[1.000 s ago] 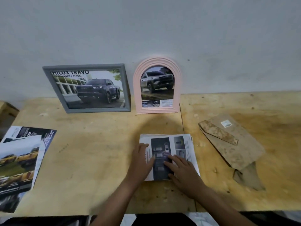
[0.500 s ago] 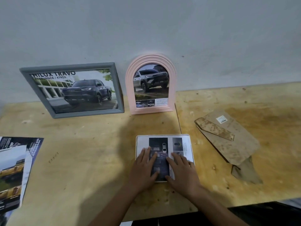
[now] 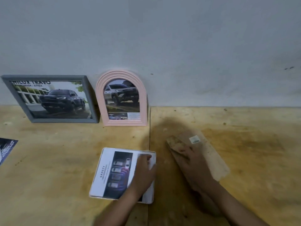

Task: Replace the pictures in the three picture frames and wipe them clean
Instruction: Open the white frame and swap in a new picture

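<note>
Left grip (image 3: 143,170) presses picture's (image 3: 112,170) right edge; right grip (image 3: 189,160) touches board (image 3: 211,157).

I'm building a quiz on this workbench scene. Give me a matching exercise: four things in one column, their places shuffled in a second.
Things
1. grey frame
2. pink arched frame
3. SAFETY page
4. brown backing board

Places
a. under the right hand
b. leaning on the wall, far left
c. under the left hand
d. leaning on the wall, beside the grey one

Pairs: 1-b, 2-d, 3-c, 4-a
</note>
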The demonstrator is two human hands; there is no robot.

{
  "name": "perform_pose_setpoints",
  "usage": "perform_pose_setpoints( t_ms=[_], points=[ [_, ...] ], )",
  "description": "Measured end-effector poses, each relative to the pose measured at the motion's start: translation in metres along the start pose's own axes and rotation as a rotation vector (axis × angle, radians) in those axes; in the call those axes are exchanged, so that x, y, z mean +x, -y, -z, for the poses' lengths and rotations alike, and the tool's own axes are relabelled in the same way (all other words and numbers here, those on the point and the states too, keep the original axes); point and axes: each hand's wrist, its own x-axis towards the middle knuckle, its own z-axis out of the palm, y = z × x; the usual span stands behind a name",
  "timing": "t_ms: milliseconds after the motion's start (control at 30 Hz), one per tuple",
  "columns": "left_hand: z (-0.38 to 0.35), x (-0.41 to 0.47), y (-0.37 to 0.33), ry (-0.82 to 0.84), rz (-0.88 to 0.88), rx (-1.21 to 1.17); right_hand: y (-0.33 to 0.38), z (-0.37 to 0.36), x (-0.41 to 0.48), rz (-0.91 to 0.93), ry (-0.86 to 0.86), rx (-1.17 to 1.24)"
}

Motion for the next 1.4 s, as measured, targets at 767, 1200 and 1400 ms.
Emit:
perform_pose_setpoints(
  t_ms=[767,1200,1400],
  points=[
    [-0.069,0.002,-0.054,0.289,0.192,-0.815,-0.09,0.062,0.01,-0.805,0.067,1.235],
    [0.091,-0.018,0.03,0.237,0.201,-0.756,0.016,0.017,-0.018,-0.582,0.16,1.368],
    [0.14,-0.008,0.087,0.02,0.266,-0.812,0.076,-0.03,-0.04,-0.633,0.379,0.922]
  ],
)
